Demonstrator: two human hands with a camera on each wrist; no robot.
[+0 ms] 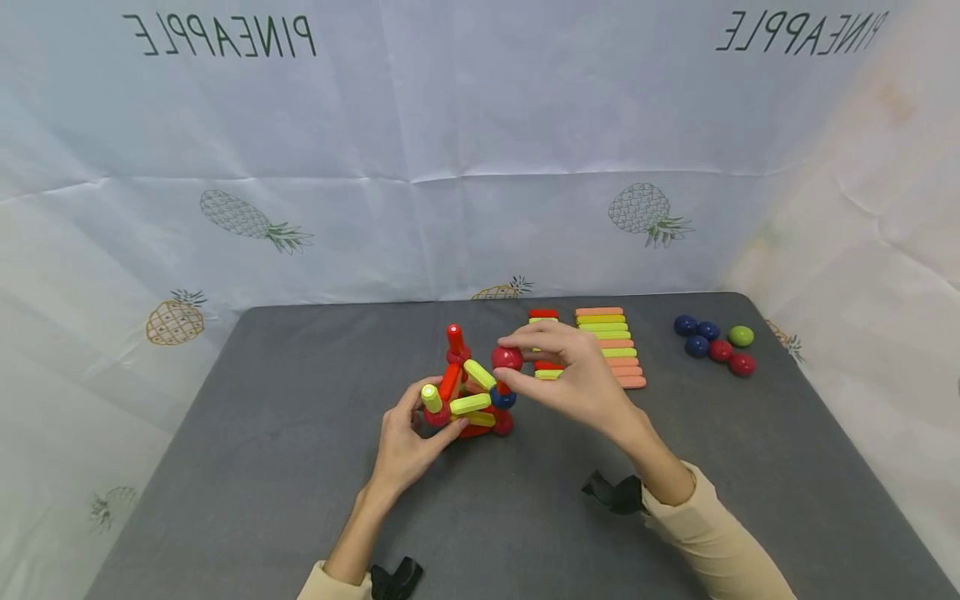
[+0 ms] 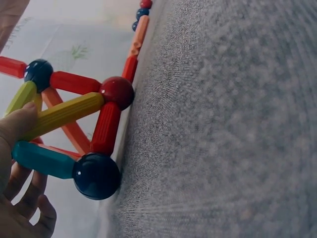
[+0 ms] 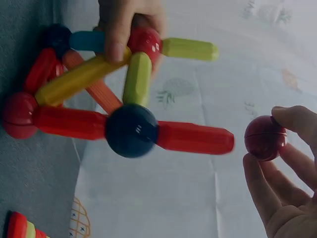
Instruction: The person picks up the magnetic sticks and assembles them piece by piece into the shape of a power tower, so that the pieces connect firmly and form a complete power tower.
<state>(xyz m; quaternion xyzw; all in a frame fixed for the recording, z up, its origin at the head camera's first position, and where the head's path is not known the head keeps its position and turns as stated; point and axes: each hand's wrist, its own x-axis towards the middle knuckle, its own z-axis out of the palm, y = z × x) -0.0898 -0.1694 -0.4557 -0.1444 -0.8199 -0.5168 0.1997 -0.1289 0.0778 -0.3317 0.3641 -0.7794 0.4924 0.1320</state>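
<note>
Two hands: at work on a rod-and-ball structure (image 1: 471,392) standing near the middle of a grey table (image 1: 262,467).
Right hand (image 1: 577,375): fingertips narrowed in a pinch on a dark red ball (image 1: 507,358), held in the air just beside the structure's upper right side; in the right wrist view the ball (image 3: 265,138) sits apart from the free tip of a red rod (image 3: 195,139).
Left hand (image 1: 408,437): fingers curled round the structure's left lower corner, thumb pressed against a yellow rod (image 2: 62,115) beside a teal rod (image 2: 42,159).
Structure: red, yellow and orange rods joined at red and dark blue balls, one upright red rod (image 1: 455,340) at its top.
Spare parts: a row of flat-lying rods (image 1: 611,346) behind and to the right of the structure; a cluster of loose balls (image 1: 716,342) farther right of it.
Risk: likely a misaligned approach, with the ball nudging the free rod tip sideways and swinging it off its dark blue ball (image 3: 132,130).
Second risk: a loosened left grip could let the frame tip or slide on the table.
Third risk: the pinched ball could slip and roll away.
</note>
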